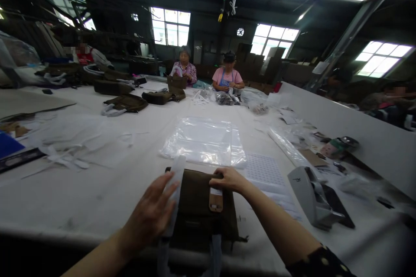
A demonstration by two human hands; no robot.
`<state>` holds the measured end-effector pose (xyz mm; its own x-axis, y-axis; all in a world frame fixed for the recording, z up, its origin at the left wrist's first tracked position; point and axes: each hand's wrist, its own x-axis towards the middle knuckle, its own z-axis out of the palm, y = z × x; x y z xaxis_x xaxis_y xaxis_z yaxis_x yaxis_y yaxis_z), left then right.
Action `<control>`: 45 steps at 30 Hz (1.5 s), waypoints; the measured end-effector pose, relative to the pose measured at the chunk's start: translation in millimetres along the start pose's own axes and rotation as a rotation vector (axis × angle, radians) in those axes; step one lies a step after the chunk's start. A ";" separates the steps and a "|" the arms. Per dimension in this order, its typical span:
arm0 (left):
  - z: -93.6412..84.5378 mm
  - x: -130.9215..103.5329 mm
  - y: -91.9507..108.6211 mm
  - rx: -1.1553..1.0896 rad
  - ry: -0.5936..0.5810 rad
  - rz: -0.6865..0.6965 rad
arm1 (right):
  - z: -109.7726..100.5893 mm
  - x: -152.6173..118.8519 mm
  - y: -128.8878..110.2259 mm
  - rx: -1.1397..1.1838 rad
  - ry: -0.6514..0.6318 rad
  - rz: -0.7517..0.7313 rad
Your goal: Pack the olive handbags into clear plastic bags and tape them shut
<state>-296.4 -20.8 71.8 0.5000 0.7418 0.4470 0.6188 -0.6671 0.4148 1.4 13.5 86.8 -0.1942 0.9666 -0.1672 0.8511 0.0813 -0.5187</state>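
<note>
Where the near edge of the white table [104,207] ran in front of me, two handles [216,251] in pale wrapping reached out over it. Just beyond that edge lay their dark bag [195,190], flat on the cloth. My left hand [156,203] rested at its left side, fingers a little spread, touching a white strip [177,173] that ran along that side and past the bag's top. My right hand [229,179] had its fingers bent close together near the top right of the bag, by the upper end of a wooden tag [216,203]; whether they pinched tag or cloth, I could not tell.

As I judged it, the handle wrapping and the tag were done, while the strip seemed not yet settled. How much else was left, I could not tell.

Toward the right edge sat a grey tape holder [308,199], with printed sheets [264,171] nearer my arm. Clear plastic bags [201,140] lay flat beyond my bag, which was outside them. Farther on, toward the far left corner, were more dark bags [125,103]; at the far edge, two people [227,75] worked.
</note>
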 end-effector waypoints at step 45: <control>27.7 84.2 -69.3 -0.446 0.018 -0.221 | 13.7 19.6 -1.8 0.026 0.521 -0.096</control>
<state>-280.5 89.8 58.7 0.3734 0.8699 0.3223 0.3871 -0.4618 0.7981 -10.6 28.9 73.0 0.0029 0.9483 0.3174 0.8276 0.1759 -0.5330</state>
